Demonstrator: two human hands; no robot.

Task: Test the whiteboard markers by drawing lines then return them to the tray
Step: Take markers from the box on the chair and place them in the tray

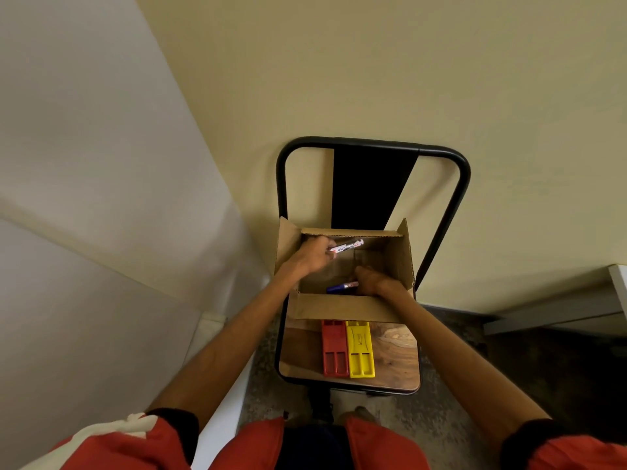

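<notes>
An open cardboard box [339, 308] stands on a chair seat, and both my hands reach into it. My left hand [314, 254] grips a white whiteboard marker [349, 246] near the box's back wall, its length pointing right. Lower in the box, my right hand [371, 279] holds a marker with a blue cap [341, 287] that points left. The box floor is mostly hidden by my hands.
A red tray [334, 349] and a yellow tray [360, 349] lie side by side on the wooden chair seat [395, 361] in front of the box. The black chair back [369, 184] stands against a cream wall. A whiteboard surface [84, 164] fills the left side.
</notes>
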